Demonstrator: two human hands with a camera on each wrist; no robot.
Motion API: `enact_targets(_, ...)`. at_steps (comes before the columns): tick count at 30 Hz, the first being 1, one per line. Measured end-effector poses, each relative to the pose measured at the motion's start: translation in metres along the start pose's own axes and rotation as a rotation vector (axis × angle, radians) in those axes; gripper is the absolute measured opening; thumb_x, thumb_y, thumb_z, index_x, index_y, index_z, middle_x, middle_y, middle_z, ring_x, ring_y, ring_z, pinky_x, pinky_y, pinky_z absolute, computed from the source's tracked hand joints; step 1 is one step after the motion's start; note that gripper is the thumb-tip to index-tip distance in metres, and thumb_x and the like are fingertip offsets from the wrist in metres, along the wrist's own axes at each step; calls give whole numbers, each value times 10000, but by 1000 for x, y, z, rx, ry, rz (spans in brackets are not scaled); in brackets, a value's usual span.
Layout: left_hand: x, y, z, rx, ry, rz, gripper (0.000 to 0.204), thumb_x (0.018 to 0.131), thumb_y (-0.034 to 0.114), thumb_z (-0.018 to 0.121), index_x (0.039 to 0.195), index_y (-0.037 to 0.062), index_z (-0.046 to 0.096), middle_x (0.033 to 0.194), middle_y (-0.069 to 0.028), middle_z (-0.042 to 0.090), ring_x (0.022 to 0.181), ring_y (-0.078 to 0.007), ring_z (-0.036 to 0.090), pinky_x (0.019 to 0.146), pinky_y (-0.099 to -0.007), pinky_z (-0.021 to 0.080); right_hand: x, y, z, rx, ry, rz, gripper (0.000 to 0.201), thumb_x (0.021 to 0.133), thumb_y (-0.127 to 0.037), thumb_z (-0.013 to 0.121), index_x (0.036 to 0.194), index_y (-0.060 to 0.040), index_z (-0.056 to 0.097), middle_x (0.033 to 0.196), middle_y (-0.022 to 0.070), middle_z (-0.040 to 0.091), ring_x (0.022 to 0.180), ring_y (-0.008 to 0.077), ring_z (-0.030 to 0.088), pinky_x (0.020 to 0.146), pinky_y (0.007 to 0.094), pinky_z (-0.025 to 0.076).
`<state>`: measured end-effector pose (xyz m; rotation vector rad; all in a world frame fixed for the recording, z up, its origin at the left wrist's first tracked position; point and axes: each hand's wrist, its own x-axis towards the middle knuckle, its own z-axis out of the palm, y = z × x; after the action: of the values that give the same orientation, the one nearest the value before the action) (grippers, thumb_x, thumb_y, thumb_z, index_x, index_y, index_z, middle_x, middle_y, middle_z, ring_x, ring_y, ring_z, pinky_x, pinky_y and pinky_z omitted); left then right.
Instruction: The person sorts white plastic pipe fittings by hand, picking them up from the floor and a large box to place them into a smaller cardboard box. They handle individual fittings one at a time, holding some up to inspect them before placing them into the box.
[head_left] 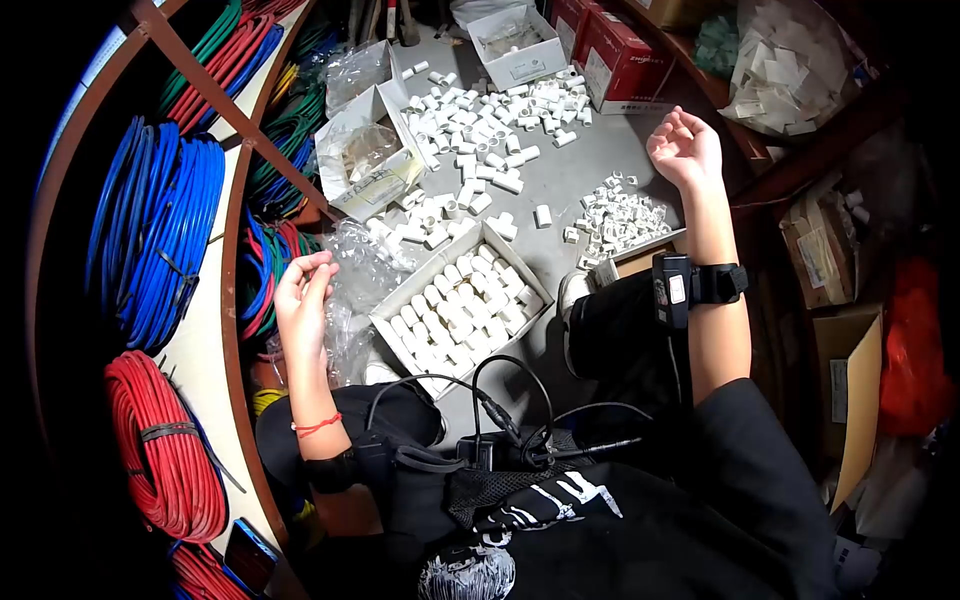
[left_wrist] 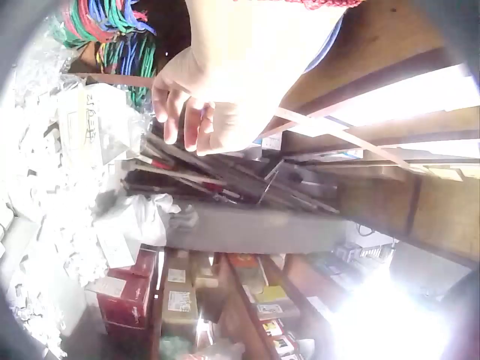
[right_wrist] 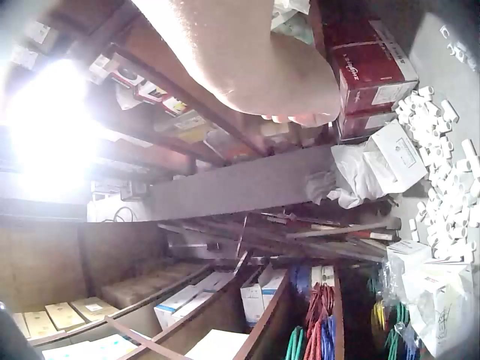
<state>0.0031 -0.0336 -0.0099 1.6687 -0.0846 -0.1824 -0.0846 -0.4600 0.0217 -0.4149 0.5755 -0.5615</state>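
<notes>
Both raised, well apart, holding nothing: left hand (head_left: pixel 303 298) loosely curled above crinkled plastic bags (head_left: pixel 350 270), beside the open box (head_left: pixel 461 304) of white fittings; right hand (head_left: pixel 684 146) palm up, fingers relaxed, above a small heap of fittings (head_left: pixel 620 215)

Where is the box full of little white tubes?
In the head view, the open box sits on the grey floor between the person's knees, nearer the left hand, beside crinkly clear plastic.
</notes>
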Motion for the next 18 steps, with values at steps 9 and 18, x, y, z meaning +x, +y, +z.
enact_targets(9, -2, 3, 3, 25, -4, 8, 121, 787, 122, 516, 889, 57, 528, 802, -4, 559, 562, 18, 442, 512, -100, 356, 2, 1, -1, -3, -2, 3, 70, 730, -91, 445, 706, -77, 509, 606, -5, 498, 529, 111, 439, 505, 246, 352)
enact_targets(18, -3, 4, 4, 1, -8, -6, 122, 784, 118, 521, 890, 57, 530, 811, -5, 558, 579, 10, 451, 524, -102, 364, 1, 2, 0, -4, -1, -4, 78, 739, -99, 436, 720, -86, 510, 614, -12, 489, 543, 104, 437, 506, 244, 350)
